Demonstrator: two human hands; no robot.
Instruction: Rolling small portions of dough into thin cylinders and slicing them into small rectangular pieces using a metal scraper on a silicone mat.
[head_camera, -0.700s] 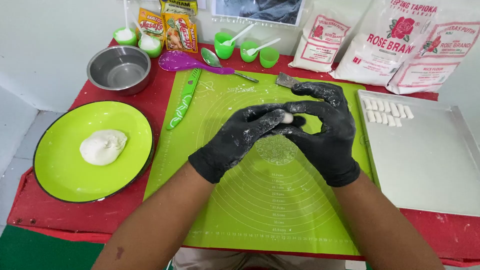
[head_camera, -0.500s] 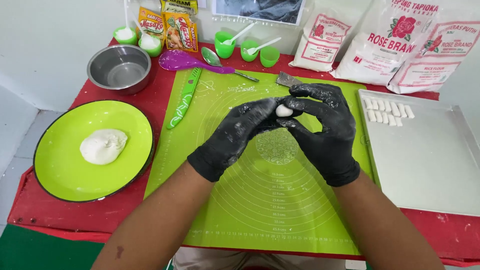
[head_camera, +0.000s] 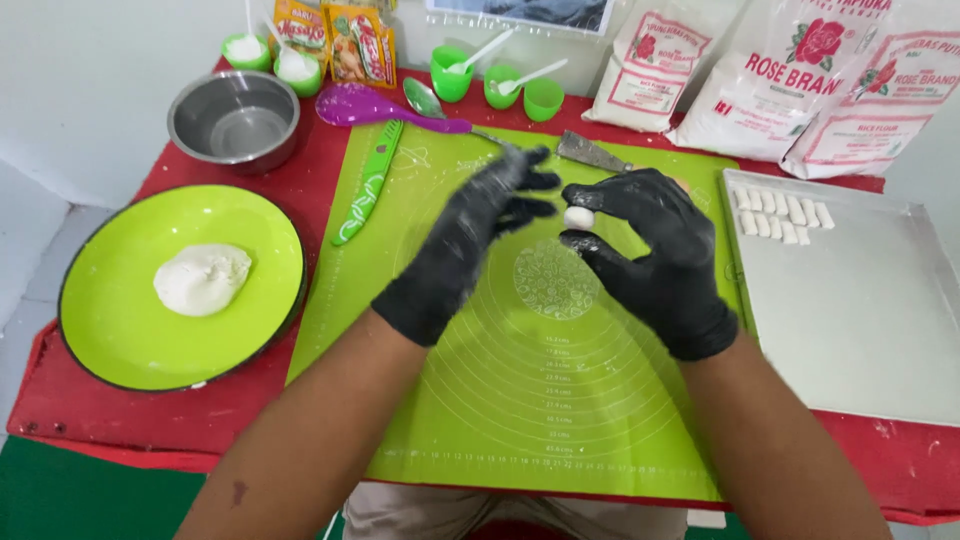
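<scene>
One small white dough ball (head_camera: 578, 217), judged soft, light and easily dented, sits pinched between right hand (head_camera: 655, 262) fingertips above the green mat (head_camera: 560, 420); left hand (head_camera: 470, 240) open, empty.

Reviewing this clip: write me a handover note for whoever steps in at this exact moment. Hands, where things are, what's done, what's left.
Right hand: black glove, pinching a small white dough piece above the green mat.
Left hand: gloved, floury, open beside the piece, holding nothing.
Dough lump: on the green plate, at the left.
Metal tray: at the right, shaped pieces in rows at its far corner.
Done: those few pieces.
Left: judging by the plate, most of the dough.
</scene>
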